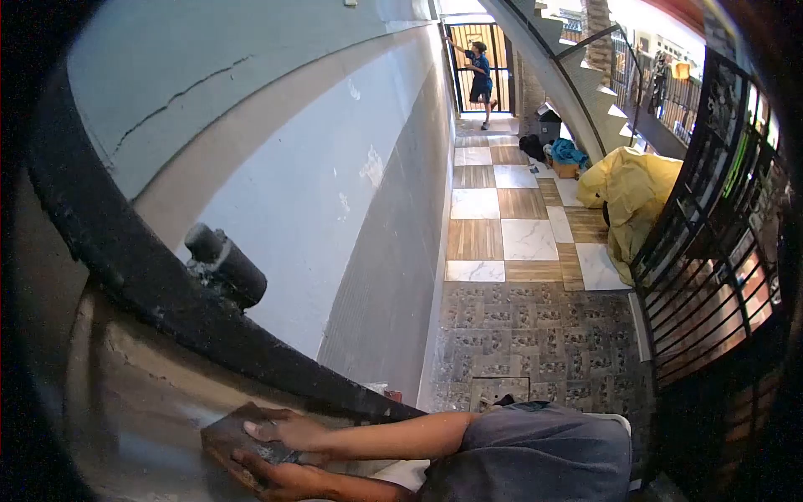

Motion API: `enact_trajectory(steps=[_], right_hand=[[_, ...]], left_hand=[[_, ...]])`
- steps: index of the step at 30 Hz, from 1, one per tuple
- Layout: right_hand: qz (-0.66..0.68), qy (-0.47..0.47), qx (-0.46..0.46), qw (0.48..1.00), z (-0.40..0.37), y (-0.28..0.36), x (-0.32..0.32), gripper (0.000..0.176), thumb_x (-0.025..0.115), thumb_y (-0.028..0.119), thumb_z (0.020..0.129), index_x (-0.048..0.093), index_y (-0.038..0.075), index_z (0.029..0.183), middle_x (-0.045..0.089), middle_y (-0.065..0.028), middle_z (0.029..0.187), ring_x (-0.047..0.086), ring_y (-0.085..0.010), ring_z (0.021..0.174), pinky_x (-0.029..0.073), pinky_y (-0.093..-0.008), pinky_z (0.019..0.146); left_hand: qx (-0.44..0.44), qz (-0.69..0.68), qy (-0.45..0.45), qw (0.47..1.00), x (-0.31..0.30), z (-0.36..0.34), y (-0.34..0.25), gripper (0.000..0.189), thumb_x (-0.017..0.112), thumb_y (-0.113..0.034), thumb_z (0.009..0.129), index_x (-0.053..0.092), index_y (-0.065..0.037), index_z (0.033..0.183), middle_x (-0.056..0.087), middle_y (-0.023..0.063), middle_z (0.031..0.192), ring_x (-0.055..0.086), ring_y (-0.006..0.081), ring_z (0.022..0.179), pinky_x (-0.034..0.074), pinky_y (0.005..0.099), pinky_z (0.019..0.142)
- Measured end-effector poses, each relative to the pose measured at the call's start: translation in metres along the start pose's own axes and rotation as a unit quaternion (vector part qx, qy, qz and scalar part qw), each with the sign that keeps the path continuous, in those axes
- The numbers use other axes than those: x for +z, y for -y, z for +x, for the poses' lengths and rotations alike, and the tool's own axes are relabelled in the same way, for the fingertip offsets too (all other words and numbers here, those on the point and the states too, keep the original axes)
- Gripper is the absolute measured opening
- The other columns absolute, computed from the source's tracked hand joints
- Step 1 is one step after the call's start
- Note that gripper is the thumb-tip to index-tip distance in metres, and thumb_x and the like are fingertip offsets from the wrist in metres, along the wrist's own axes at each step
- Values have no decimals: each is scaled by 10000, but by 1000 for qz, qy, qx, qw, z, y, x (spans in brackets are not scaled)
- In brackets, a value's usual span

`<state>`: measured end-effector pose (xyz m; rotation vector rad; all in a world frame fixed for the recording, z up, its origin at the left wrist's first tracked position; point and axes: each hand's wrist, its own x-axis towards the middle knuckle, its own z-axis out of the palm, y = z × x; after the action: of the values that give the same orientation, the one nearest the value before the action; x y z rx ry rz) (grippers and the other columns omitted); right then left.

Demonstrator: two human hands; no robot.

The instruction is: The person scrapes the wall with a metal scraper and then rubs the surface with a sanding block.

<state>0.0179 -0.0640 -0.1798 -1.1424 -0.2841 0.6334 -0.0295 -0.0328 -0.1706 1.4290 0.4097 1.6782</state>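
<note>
Brown block (226, 433), on the near side of the black bar (259, 345), clasped between the right hand (293, 432), at its edge nearer the bar, and the left hand (283, 479), at its farther edge.

block (221, 433): dark brown | shirt (544, 452): dark grey | tiles (529, 239): white-brown checkered | cover (631, 186): yellow
</note>
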Motion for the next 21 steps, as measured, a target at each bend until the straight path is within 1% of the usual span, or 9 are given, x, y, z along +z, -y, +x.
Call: enact_trajectory(steps=[1,3,5,6,8,15,18,20,21], right_hand=[[28,61,11,998,8,-11,-3,595,573,486,840,515,32,1222,561,-105,1169,539,-190,1003,409,-314,894],[35,52,45,997,-8,10,-1,559,561,458,860,517,33,1220,572,-105,1145,541,-180,990,416,-309,881],[173,90,-25,980,8,-12,6,516,564,432,868,529,52,1216,542,-86,1204,486,-201,1108,364,-300,954],[179,88,-20,980,10,-17,3,516,564,432,868,529,52,1216,542,-86,1204,486,-201,1108,364,-300,954],[133,103,-32,985,0,-6,6,534,556,439,869,516,44,1226,579,-102,1139,526,-182,1031,408,-316,897],[128,65,-29,989,-4,1,1,536,542,442,876,506,51,1241,571,-105,1160,510,-192,1064,392,-332,923],[69,68,18,995,-17,21,-4,502,564,413,873,519,59,1226,580,-88,1142,532,-178,1021,422,-333,882],[283,139,105,943,7,-5,2,458,586,376,869,535,64,1200,592,-65,1111,555,-164,963,450,-321,829],[288,146,106,940,9,-12,4,458,586,376,869,535,64,1200,592,-65,1111,555,-164,963,450,-321,829]], left_hand=[[-61,23,-19,998,0,-2,0,335,589,-127,835,582,93,1089,621,213,1046,610,264,877,480,333,800],[-34,-4,-31,999,5,2,2,321,589,-129,839,590,99,1065,627,205,1019,606,259,843,481,332,781],[-6,-21,-41,999,8,4,-4,309,590,-131,843,598,105,1042,634,198,992,603,253,810,482,332,762],[-38,1,-23,999,9,3,-13,326,589,-156,853,591,103,1051,631,190,979,591,257,799,476,337,756],[-63,33,-1,997,5,3,-20,344,587,-181,862,584,100,1060,627,183,966,578,261,787,471,343,750],[-82,42,13,996,4,4,-19,407,575,-245,870,567,111,1067,593,222,1025,568,289,867,461,365,797],[-82,48,26,995,4,4,-17,435,570,-272,873,559,115,1070,578,239,1051,564,301,901,457,374,816],[-79,58,34,995,3,4,-16,454,566,-290,875,554,118,1072,569,250,1068,561,309,924,454,381,829],[-78,69,40,994,3,3,-15,463,565,-299,876,551,120,1073,564,256,1076,560,313,936,453,384,836]])
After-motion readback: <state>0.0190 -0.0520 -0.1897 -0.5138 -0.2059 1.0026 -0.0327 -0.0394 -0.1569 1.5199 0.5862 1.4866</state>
